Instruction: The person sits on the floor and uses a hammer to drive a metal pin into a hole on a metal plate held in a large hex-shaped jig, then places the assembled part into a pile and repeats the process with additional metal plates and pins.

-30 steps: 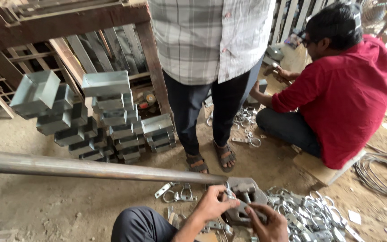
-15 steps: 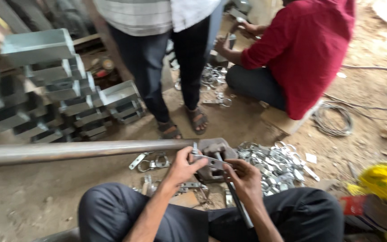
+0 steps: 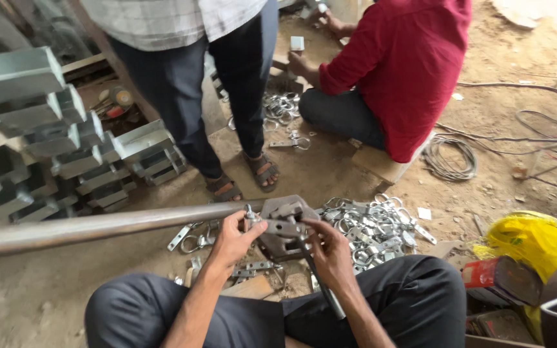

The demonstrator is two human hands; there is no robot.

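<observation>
Metal clamp piece [image 3: 277, 225] sits on the dark press tool [image 3: 283, 227] at the near end of the long steel pipe [image 3: 98, 227], on the floor between the knees. Left hand [image 3: 232, 240] pinches the piece's left end; right hand [image 3: 330, 252] grips its right side, fingers curled, a thin rod [image 3: 322, 287] running under the wrist. Pile of shiny clamps [image 3: 372, 227] just right. Far: standing person's sandalled feet [image 3: 245, 177], red-shirted person [image 3: 400, 67] squatting. Grey channel stacks [image 3: 40, 138] left, yellow bag [image 3: 536, 237] right.
</observation>
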